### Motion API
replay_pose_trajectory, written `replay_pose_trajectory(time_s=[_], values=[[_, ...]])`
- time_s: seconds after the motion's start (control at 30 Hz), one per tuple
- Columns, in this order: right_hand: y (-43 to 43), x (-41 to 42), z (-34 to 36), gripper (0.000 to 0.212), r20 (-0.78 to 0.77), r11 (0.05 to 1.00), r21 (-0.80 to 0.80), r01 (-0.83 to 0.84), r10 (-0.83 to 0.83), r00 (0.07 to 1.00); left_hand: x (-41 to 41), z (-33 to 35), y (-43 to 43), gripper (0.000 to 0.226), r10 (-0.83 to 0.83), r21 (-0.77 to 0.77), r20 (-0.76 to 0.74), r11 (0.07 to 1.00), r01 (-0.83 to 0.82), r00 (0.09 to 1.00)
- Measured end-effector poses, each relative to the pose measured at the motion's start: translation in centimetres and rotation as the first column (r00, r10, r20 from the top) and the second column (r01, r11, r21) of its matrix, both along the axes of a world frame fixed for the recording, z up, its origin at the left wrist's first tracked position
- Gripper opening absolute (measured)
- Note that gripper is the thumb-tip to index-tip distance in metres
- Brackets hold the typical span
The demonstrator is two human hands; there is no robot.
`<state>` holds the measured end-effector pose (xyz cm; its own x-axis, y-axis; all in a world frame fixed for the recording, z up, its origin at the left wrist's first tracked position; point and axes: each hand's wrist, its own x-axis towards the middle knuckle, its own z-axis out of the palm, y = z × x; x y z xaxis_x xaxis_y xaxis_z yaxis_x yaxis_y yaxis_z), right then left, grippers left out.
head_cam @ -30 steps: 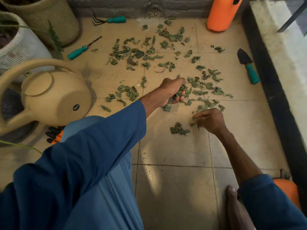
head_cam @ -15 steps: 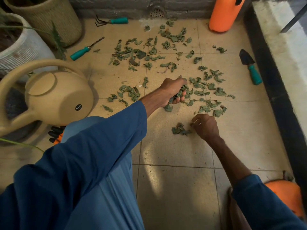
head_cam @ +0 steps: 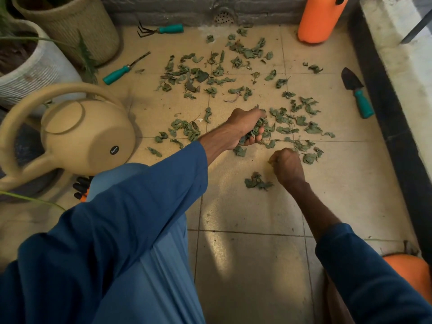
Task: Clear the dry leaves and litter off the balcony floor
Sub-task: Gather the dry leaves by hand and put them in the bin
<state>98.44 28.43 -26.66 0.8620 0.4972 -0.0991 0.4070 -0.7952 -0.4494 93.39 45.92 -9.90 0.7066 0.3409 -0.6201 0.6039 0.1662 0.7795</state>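
Note:
Several dry green leaves (head_cam: 217, 76) lie scattered over the beige tiled balcony floor (head_cam: 252, 213). My left hand (head_cam: 245, 127) hovers over the middle of the floor and grips a bunch of leaves (head_cam: 256, 130), which stick out between its fingers. My right hand (head_cam: 287, 167) sits just below and to the right of it, fingers curled into a fist close to the tiles; leaf bits show at its fingertips. A small clump of leaves (head_cam: 257, 182) lies to the left of my right wrist. More leaves (head_cam: 306, 150) lie right beside that hand.
A tan watering can (head_cam: 86, 134) lies at left beside two planters (head_cam: 39, 66). Teal-handled tools: a hand rake (head_cam: 161, 29), a weeder (head_cam: 121, 71), a trowel (head_cam: 357, 94). An orange container (head_cam: 320, 19) stands at the back wall, near a drain (head_cam: 222, 16). A raised ledge (head_cam: 409, 78) runs along the right.
My right hand has slid left and curled from a pinch into a fist near the loose clump. My left hand has kept its hold on the bunch of leaves.

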Motion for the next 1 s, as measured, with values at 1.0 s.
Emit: replay_pose_trajectory(time_s=[1.0], values=[[-4.8,-7.0,2.3,0.015,-0.116,0.991,0.134,-0.022,0.038,0.992,0.8,-0.5,-1.6,0.025,-0.099,-0.008,-0.004,0.995,0.099,0.995]])
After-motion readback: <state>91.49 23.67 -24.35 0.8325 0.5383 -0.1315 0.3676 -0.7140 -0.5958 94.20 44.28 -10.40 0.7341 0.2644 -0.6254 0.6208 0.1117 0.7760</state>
